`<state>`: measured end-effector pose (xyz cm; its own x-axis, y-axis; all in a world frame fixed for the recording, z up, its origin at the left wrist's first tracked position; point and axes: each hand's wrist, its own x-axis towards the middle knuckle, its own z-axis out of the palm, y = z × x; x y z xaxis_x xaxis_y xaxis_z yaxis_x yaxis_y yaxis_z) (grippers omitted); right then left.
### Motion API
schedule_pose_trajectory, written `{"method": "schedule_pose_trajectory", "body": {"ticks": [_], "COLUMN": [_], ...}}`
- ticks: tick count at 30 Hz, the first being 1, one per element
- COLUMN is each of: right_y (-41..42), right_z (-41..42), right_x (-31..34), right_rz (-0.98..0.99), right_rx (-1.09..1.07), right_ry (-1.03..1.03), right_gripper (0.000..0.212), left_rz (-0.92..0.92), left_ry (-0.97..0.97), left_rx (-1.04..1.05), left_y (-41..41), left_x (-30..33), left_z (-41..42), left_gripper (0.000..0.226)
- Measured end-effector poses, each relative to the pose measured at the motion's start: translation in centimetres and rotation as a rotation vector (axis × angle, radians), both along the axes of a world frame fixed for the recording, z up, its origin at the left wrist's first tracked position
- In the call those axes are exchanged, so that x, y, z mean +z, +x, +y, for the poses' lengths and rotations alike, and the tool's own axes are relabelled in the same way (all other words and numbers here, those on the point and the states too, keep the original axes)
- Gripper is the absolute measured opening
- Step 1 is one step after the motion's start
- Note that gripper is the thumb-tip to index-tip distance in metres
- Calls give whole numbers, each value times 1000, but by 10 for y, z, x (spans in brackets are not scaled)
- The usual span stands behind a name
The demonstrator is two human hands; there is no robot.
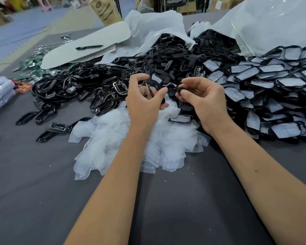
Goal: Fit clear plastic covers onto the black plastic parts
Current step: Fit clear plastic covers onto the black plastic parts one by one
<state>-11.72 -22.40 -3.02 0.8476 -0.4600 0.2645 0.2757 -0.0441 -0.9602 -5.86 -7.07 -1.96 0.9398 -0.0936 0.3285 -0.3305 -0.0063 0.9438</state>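
pinching glossy black part [149,89]: left hand [145,101] | right hand [203,101] pinching small matte black piece [181,89]

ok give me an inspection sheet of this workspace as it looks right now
surface: grey table, small white flecks on it
job's things: loose black parts heaped at centre-left; clear covers piled near the wrists; covered parts stacked on the right
clutter: white bags, white sheet with a black pen, green bits far left
hands: left hand holds a thin black part; right hand pinches a small black piece
cables: nothing seen
surroundings: blue floor mats, cardboard boxes behind
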Motion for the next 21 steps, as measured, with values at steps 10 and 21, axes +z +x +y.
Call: {"method": "schedule_pose_trajectory", "body": {"ticks": [10,21], "right_y": [5,4], "right_z": [3,4], "right_x": [-8,1], "right_rz": [33,18], "right_rx": [-98,-125], "right_ry": [-92,-130], "right_gripper": [21,8], "left_rz": [73,168], "left_ry": [59,10], "left_rx": [21,-16], "left_y": [11,15], "left_x": [-9,-9], "left_z": [-1,-1], "left_gripper": [14,9]}}
